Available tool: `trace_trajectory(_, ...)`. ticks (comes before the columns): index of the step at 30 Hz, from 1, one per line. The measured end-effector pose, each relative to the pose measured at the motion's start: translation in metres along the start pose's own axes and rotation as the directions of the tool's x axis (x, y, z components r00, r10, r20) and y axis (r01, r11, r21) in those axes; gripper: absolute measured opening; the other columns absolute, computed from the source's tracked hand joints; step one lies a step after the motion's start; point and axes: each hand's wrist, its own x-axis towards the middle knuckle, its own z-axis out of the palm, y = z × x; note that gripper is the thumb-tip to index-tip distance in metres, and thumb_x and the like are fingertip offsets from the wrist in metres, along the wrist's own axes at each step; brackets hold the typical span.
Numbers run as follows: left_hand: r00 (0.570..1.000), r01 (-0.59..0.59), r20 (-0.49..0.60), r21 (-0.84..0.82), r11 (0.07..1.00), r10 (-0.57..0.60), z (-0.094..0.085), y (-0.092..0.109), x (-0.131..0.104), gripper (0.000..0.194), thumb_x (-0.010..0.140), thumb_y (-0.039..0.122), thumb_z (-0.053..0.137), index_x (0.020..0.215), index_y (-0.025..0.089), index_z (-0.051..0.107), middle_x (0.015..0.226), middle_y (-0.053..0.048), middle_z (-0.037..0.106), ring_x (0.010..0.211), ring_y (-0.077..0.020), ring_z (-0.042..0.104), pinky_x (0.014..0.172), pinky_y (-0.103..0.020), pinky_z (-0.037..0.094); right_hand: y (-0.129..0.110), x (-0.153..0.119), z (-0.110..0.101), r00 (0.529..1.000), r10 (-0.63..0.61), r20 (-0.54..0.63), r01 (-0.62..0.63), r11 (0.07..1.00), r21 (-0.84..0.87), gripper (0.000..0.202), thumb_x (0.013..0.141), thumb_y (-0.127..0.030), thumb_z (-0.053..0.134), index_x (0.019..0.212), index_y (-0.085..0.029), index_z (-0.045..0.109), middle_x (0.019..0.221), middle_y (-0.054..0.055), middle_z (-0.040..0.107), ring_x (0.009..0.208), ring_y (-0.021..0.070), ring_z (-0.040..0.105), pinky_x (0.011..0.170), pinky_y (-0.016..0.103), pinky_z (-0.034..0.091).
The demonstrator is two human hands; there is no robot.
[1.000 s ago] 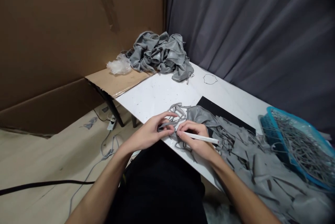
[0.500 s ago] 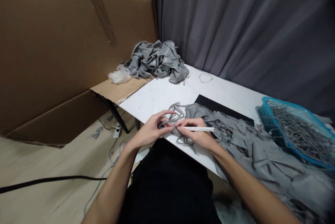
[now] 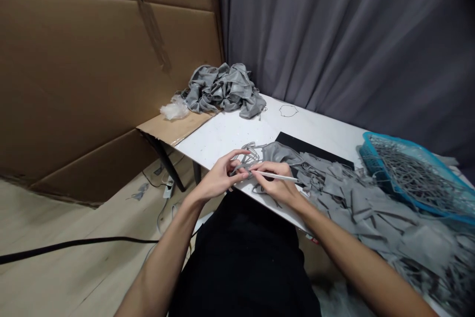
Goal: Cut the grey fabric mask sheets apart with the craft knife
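My left hand (image 3: 221,174) pinches a thin grey cord (image 3: 239,168) between thumb and fingers, near the front edge of the white table. In my right hand (image 3: 276,181) is a slim white pen-like tool (image 3: 278,176), its tip pointing left at the cord by my left fingertips. Both hands nearly touch. What the tip does to the cord is too small to make out. Loops of the cord spread just behind the fingers, beside a grey cloth piece (image 3: 276,153) that lies partly over a black flat board (image 3: 315,148).
Grey cloth pieces and cords (image 3: 367,203) cover the table's right side. A blue basket (image 3: 419,144) of grey cords stands beyond them. At the back left lie a grey cloth heap (image 3: 226,89) and a clear plastic bag (image 3: 174,109). A cardboard wall (image 3: 92,69) rises at left.
The white tool has turned a little, its rear end now lower and nearer the hand. Both hands stay together at the cord. The view has shifted slightly.
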Motion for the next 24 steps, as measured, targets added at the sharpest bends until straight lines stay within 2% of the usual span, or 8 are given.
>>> trace_trajectory(5, 0.998, -0.054, -0.030, -0.046, 0.997, 0.053, 0.000, -0.001, 0.006, 0.068, 0.092, 0.047, 0.090, 0.148, 0.020, 0.061, 0.080, 0.005, 0.058, 0.083, -0.0174, 0.063, 0.070, -0.025, 0.046, 0.005, 0.002, 0.004, 0.992, -0.113, -0.051, 0.102, 0.979, -0.177, 0.023, 0.106, -0.028, 0.065, 0.097, -0.024, 0.085, 0.105, 0.008, 0.089, 0.095, 0.0264, 0.085, 0.090, 0.040, 0.066)
trace_trajectory(7, 0.998, -0.053, -0.044, -0.059, 0.997, 0.050, -0.002, -0.001, 0.008, 0.066, 0.091, 0.047, 0.092, 0.143, 0.021, 0.062, 0.081, 0.004, 0.062, 0.080, -0.0162, 0.062, 0.070, -0.025, 0.045, 0.008, 0.004, 0.003, 0.987, -0.129, -0.091, 0.105, 0.967, -0.234, 0.023, 0.107, -0.025, 0.063, 0.102, -0.023, 0.085, 0.106, 0.009, 0.089, 0.096, 0.0265, 0.084, 0.092, 0.039, 0.065)
trace_trajectory(10, 1.000, -0.013, 0.016, -0.076, 0.997, 0.014, -0.007, 0.000, 0.008, 0.070, 0.089, 0.047, 0.094, 0.144, 0.023, 0.057, 0.086, 0.001, 0.071, 0.075, -0.0147, 0.058, 0.067, -0.024, 0.044, 0.014, 0.010, -0.005, 0.980, -0.104, -0.171, 0.047, 0.950, -0.307, 0.025, 0.105, -0.023, 0.061, 0.099, -0.022, 0.085, 0.105, 0.011, 0.089, 0.092, 0.0270, 0.084, 0.087, 0.038, 0.064)
trace_trajectory(13, 0.999, 0.013, 0.032, -0.091, 0.996, -0.010, -0.012, 0.000, 0.005, 0.069, 0.092, 0.045, 0.092, 0.145, 0.023, 0.054, 0.087, 0.000, 0.071, 0.075, -0.0143, 0.058, 0.065, -0.023, 0.045, 0.025, 0.019, -0.025, 0.950, -0.063, -0.307, -0.057, 0.929, -0.367, 0.024, 0.103, -0.026, 0.063, 0.096, -0.022, 0.085, 0.101, 0.011, 0.089, 0.088, 0.0272, 0.084, 0.083, 0.037, 0.064)
trace_trajectory(16, 1.000, 0.000, -0.006, -0.087, 0.996, -0.001, -0.022, -0.003, 0.003, 0.066, 0.092, 0.045, 0.091, 0.142, 0.023, 0.054, 0.087, 0.001, 0.070, 0.076, -0.0145, 0.060, 0.064, -0.023, 0.045, 0.037, 0.027, -0.063, 0.895, -0.093, -0.437, -0.170, 0.834, -0.525, 0.027, 0.103, -0.030, 0.061, 0.097, -0.021, 0.085, 0.102, 0.012, 0.089, 0.089, 0.0280, 0.083, 0.084, 0.037, 0.063)
trace_trajectory(19, 0.996, -0.040, -0.076, -0.011, 0.999, 0.039, -0.039, -0.007, 0.002, 0.058, 0.092, 0.046, 0.090, 0.135, 0.023, 0.059, 0.083, 0.003, 0.065, 0.079, -0.0168, 0.064, 0.068, -0.025, 0.047, 0.039, 0.032, -0.118, 0.823, -0.144, -0.550, -0.294, 0.721, -0.628, 0.029, 0.099, -0.028, 0.057, 0.093, -0.018, 0.083, 0.100, 0.017, 0.087, 0.088, 0.0321, 0.081, 0.085, 0.042, 0.060)
trace_trajectory(22, 0.983, -0.078, -0.156, 0.104, 0.991, 0.094, -0.056, -0.015, 0.009, 0.048, 0.092, 0.048, 0.087, 0.125, 0.024, 0.061, 0.082, 0.003, 0.068, 0.079, -0.0181, 0.066, 0.071, -0.027, 0.048, 0.023, 0.033, -0.184, 0.745, -0.197, -0.637, -0.407, 0.622, -0.669, 0.027, 0.093, -0.026, 0.056, 0.085, -0.016, 0.080, 0.092, 0.021, 0.085, 0.082, 0.0348, 0.078, 0.082, 0.044, 0.056)
trace_trajectory(24, 0.973, -0.111, -0.184, 0.173, 0.979, 0.143, -0.062, -0.022, 0.016, 0.043, 0.091, 0.048, 0.085, 0.118, 0.024, 0.062, 0.081, 0.002, 0.070, 0.078, -0.0187, 0.067, 0.071, -0.027, 0.048, 0.004, 0.030, -0.226, 0.654, -0.266, -0.708, -0.538, 0.495, -0.682, 0.027, 0.092, -0.026, 0.056, 0.083, -0.017, 0.079, 0.089, 0.020, 0.084, 0.081, 0.0338, 0.077, 0.081, 0.042, 0.054)
